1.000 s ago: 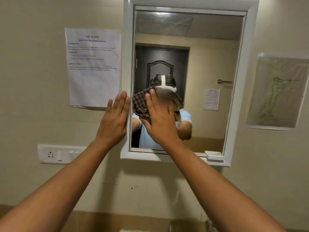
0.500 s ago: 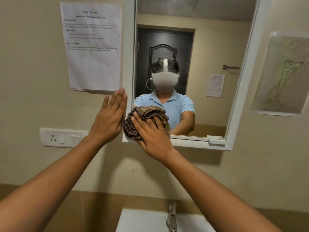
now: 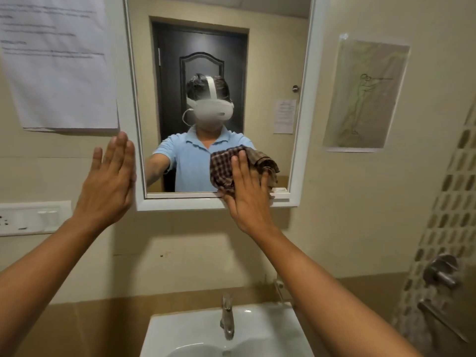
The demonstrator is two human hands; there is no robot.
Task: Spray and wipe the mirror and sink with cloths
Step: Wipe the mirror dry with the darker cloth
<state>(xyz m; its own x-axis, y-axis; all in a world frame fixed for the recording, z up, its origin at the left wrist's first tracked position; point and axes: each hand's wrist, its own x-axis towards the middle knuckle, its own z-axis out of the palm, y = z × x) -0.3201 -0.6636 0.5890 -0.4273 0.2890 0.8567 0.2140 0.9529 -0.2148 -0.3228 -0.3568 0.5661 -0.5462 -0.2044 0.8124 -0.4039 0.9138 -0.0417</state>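
Head view, right hand (image 3: pixel 248 195) flat, pressing checked cloth (image 3: pixel 226 168) on mirror (image 3: pixel 219 47) lower right corner, left hand (image 3: pixel 108 181) spread empty against mirror's left frame, sink (image 3: pixel 270 328) below mirror.

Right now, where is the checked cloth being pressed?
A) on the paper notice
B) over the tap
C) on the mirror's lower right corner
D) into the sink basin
C: the right hand presses the checked cloth flat on the mirror at its lower right corner, above the sink.
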